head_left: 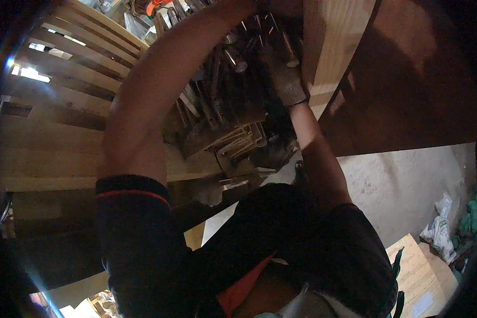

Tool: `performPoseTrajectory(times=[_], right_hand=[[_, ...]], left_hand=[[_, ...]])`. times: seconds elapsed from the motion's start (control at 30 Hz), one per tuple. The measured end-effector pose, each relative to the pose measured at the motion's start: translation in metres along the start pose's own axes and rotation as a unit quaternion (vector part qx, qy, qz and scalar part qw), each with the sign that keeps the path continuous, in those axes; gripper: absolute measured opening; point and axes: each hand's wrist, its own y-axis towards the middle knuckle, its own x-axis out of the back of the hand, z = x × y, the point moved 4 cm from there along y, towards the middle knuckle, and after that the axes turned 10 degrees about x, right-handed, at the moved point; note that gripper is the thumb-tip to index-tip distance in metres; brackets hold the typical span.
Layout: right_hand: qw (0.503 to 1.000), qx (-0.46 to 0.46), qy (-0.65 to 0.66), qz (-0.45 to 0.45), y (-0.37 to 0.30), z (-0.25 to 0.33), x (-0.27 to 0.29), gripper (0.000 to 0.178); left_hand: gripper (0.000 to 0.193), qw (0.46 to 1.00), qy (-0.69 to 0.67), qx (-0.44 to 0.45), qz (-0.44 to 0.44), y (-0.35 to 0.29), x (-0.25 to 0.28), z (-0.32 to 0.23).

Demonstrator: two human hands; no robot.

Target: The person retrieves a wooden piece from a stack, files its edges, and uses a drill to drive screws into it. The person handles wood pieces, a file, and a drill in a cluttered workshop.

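Observation:
My right hand (287, 85), in a greyish knitted glove, reaches up beside a pale wooden post (331, 45). Its fingers are lost in deep shadow, so whether they grip anything does not show. My left forearm (169, 58) arches across the upper left toward the top edge. There my left hand (283, 7) is only a dark shape, partly cut off, and its fingers cannot be made out. Between the arms sits a dark, crowded cluster of long hand tools (214, 87) with metal shafts. A rounded metal tool end (237, 63) catches light close to my right hand.
Slatted wooden boards (85, 58) stand on the left. Bent metal rods (241, 140) hang below the tools. A large brown panel (408, 100) fills the right, above a grey floor (392, 175). White bags (440, 233) and a light wooden board (416, 270) lie lower right.

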Motion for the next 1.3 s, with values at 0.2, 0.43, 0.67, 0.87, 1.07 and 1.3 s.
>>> performPoseTrajectory(times=[0.2,0.43,0.67,0.87,1.07,1.3], right_hand=[[0.996,-0.065,0.061,-0.005,-0.001,0.019,0.013,0.055],[0.999,0.003,-0.032,0.01,-0.046,0.076,0.02,0.064],[0.994,-0.071,-0.088,-0.014,-0.059,0.075,0.019,0.066],[0.985,-0.051,-0.162,-0.02,-0.048,0.074,0.005,0.064],[0.981,-0.082,-0.163,0.064,-0.04,0.07,0.015,0.064],[0.838,0.028,-0.513,-0.184,0.018,0.051,-0.002,0.043]], left_hand=[[0.047,1.0,-0.004,0.006,0.0,0.003,0.001,-0.002],[0.047,1.0,-0.005,0.007,0.004,0.002,0.002,-0.004],[0.047,1.0,-0.004,0.0,0.012,0.005,-0.001,0.0],[0.047,1.0,-0.012,0.006,0.005,-0.006,0.011,0.005],[0.047,0.999,-0.03,0.014,0.013,-0.016,0.008,0.008],[0.047,0.997,-0.072,0.02,0.011,-0.031,0.006,0.012]])
